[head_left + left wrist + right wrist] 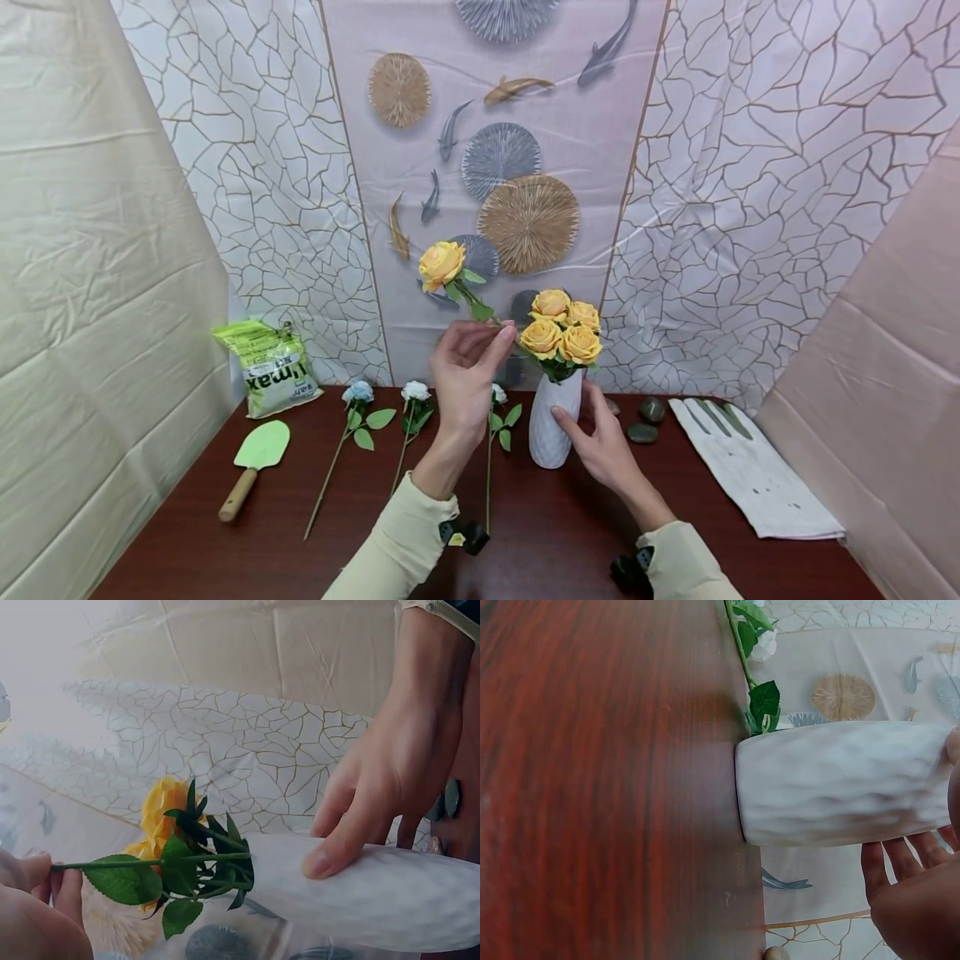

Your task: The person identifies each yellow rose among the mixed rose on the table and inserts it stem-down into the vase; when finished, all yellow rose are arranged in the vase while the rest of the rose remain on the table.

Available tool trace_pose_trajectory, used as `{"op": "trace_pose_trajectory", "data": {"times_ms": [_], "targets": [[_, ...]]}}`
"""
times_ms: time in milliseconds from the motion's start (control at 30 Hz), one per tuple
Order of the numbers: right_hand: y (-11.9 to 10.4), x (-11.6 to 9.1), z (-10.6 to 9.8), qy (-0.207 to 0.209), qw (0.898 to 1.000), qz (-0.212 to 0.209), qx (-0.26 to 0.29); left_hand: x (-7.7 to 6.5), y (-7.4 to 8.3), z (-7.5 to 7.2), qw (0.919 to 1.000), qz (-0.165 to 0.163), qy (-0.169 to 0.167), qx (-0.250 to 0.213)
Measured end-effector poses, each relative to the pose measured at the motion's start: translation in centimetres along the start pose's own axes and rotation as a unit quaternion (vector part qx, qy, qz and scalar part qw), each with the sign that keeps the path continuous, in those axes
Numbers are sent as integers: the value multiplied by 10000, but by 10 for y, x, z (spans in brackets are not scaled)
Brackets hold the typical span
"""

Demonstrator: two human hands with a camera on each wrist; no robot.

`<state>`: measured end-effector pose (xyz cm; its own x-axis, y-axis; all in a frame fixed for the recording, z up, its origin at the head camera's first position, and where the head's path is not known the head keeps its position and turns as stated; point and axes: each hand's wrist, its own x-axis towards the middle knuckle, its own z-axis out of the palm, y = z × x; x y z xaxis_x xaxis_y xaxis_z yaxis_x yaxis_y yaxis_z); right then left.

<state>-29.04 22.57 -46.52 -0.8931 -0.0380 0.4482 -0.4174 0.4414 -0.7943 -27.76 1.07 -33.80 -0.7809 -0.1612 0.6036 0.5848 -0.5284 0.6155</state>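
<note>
My left hand [467, 379] pinches the stem of a yellow rose [441, 265] between thumb and fingers, its bloom up and to the left. In the left wrist view that green stem [112, 864] runs from the fingertips to the mouth of a white textured vase [551, 425]. Several other yellow roses [561, 329] stand bunched in the vase, their leaves at its rim. My right hand [606, 446] grips the vase from the right, thumb in front and fingers on the far side. The vase base [746, 791] is down at the dark red tabletop.
Left of the vase lie a blue rose [358, 392] and two white roses [415, 390]. Farther left are a trowel [261, 446] and a green bag [273, 375]. Dark stones [651, 410] and white gloves [757, 475] lie to the right. A patterned cloth backdrop [675, 250] rises behind.
</note>
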Motion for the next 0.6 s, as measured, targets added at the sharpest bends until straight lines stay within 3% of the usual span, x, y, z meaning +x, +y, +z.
{"op": "trace_pose_trajectory", "data": {"times_ms": [233,400,600], "targets": [[-1,0,0,10,10000,-8,-21,-2,-3,2,9988,375,10,309],[-1,0,0,-3,10000,-6,-32,-7,-8,3,9945,325,-143,981],[-14,-3,-3,-55,9999,-85,12,-16,1,10,9879,426,-348,1452]]}}
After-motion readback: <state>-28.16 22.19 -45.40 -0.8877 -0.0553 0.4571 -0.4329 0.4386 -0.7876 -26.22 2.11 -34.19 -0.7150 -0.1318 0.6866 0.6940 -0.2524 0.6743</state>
